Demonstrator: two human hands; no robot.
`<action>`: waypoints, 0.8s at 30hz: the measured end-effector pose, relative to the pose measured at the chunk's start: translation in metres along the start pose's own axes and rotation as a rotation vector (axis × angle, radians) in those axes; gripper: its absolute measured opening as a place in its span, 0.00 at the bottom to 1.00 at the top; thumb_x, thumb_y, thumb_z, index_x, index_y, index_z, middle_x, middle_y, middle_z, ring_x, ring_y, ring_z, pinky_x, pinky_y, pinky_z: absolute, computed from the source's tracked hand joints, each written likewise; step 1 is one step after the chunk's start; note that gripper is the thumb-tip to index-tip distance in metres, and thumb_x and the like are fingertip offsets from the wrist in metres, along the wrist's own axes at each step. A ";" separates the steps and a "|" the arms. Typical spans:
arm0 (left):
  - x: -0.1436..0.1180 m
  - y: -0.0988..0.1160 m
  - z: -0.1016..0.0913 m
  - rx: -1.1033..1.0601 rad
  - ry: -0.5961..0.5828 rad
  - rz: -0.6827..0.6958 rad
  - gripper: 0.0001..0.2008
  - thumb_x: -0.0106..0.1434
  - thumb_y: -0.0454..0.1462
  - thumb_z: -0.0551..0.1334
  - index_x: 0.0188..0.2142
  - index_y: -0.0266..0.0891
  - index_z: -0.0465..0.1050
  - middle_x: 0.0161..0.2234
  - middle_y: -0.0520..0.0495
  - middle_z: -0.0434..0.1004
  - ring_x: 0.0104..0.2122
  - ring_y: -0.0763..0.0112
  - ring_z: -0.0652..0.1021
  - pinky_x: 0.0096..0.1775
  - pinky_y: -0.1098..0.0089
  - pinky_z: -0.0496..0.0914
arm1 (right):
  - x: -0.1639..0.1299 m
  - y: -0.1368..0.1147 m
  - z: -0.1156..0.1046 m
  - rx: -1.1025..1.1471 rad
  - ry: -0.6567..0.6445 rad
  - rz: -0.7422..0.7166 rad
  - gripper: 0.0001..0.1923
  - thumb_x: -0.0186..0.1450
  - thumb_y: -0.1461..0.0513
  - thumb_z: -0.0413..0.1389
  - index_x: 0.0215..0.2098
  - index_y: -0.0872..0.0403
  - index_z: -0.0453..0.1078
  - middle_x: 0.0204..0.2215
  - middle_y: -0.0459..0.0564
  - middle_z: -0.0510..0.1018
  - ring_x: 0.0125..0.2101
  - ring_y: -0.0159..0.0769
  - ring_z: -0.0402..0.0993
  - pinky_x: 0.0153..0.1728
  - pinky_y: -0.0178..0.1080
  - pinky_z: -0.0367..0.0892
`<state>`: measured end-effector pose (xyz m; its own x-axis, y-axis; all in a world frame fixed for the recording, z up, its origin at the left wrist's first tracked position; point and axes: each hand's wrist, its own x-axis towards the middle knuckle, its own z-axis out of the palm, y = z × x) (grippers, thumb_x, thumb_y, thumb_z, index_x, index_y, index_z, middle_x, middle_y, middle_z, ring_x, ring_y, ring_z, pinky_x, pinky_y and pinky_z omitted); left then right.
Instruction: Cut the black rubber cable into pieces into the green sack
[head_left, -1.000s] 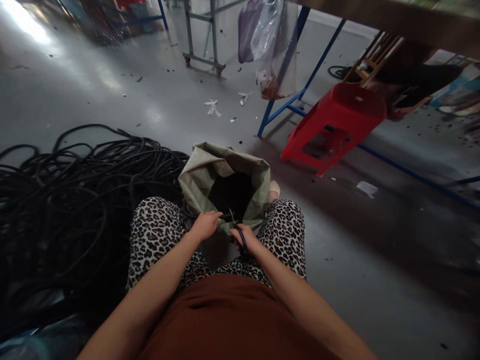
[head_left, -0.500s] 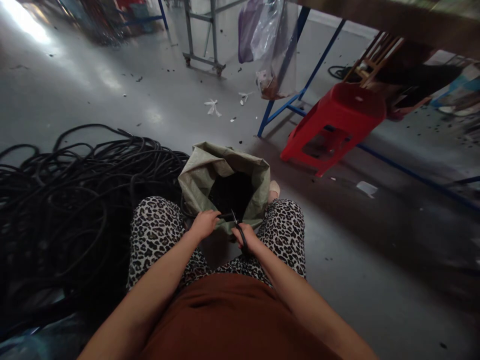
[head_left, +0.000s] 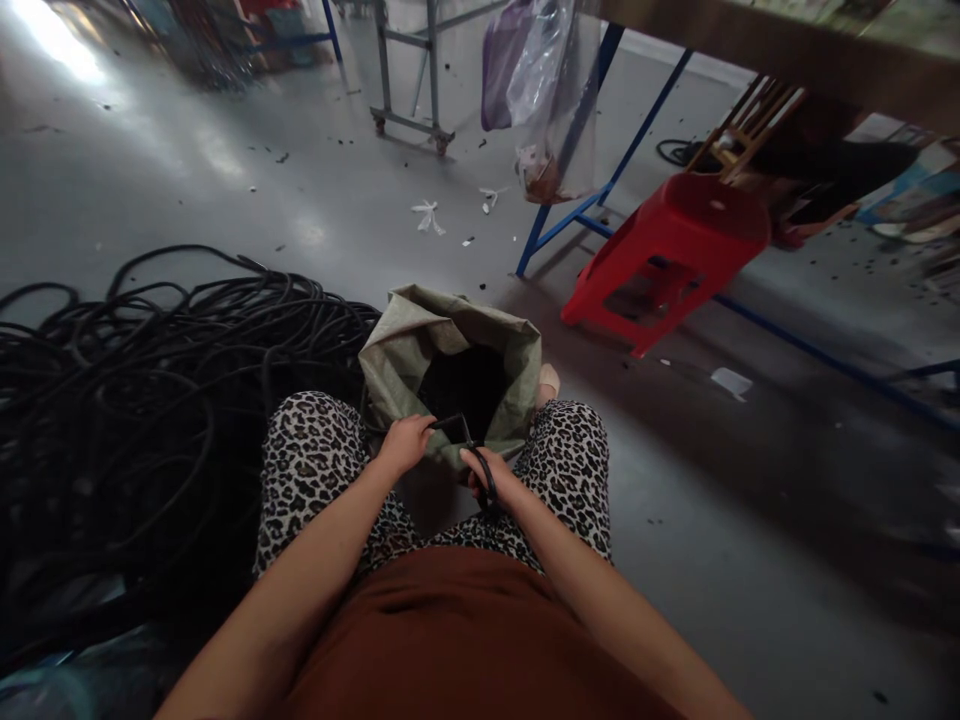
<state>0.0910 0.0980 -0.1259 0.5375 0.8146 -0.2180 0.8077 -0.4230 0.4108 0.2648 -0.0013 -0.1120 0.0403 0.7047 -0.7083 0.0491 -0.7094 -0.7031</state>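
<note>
Black tubing (head_left: pixel 448 424) is what both hands are busy with, a short stretch of it running between them right over the mouth of the green woven sack (head_left: pixel 397 350) that stands between the person's knees. Left hand (head_left: pixel 405 443) is curled tight around the tubing, fist closed on it, and the piece sticks out toward the right from that grip. Right hand (head_left: pixel 489 475) has its fingers through the black loops of a pair of scissors (head_left: pixel 480 470), closed firmly around the handles, and the blades point up toward the tubing end just beyond the left fist; can't really tell if the blades are apart or together, it's too small and dark there. Sack sits just past both grips, mouth open and dark inside. Out to the left of the left hand is a big tangled heap of black hose (head_left: pixel 135 400) on the grey floor, and the tubing seems to lead off that way. Well beyond the right hand, further out, there's 1 red plastic stool (head_left: pixel 675 250) tipped against a blue table frame (head_left: pixel 570 190), plus a clear plastic bag (head_left: pixel 551 90) hanging up top.
</note>
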 end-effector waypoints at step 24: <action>-0.006 0.009 -0.004 0.060 -0.062 0.070 0.15 0.63 0.36 0.53 0.48 0.44 0.71 0.38 0.46 0.75 0.40 0.67 0.74 0.43 0.69 0.64 | 0.004 0.002 0.003 -0.052 -0.081 0.031 0.17 0.65 0.51 0.51 0.38 0.58 0.67 0.16 0.42 0.68 0.12 0.26 0.64 0.14 0.27 0.57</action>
<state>0.0940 0.0911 -0.1173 0.6060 0.7566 -0.2456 0.7793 -0.5028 0.3740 0.2624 0.0002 -0.1167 -0.0386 0.6784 -0.7337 0.1011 -0.7278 -0.6782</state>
